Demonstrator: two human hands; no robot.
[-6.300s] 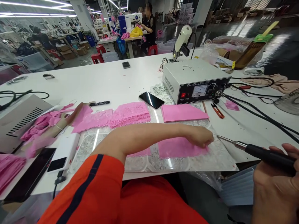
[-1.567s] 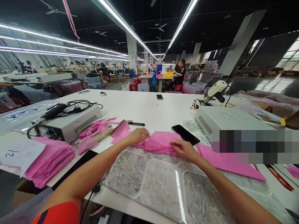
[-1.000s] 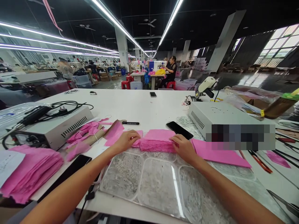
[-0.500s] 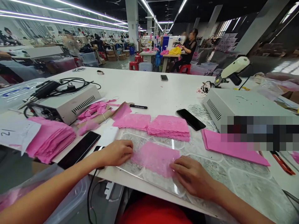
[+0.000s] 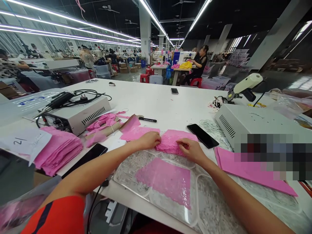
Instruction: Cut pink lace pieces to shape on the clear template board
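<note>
Two stacks of pink lace pieces lie side by side beyond a clear plastic template board. My left hand (image 5: 151,139) is closed, its fingertips at the near left corner of the right lace stack (image 5: 168,143). At the near right edge of that stack, the thumb and fingers of my right hand (image 5: 192,150) pinch the lace. The left lace stack (image 5: 134,132) is partly covered by my left hand and forearm. A single pink lace piece (image 5: 168,178) lies flat at the clear template board (image 5: 192,203), nearer to me; neither hand touches it.
Folded pink fabric (image 5: 253,170) and a grey control box (image 5: 263,118) are on the right. A black phone (image 5: 203,136) lies behind the right stack. To the left are a marker (image 5: 147,119), another grey box (image 5: 80,113) with a cable, and a pink fabric pile (image 5: 59,148).
Both hands have moved forward from the single lace piece to the right stack. That piece now lies uncovered on the board. The view has tilted up somewhat.
</note>
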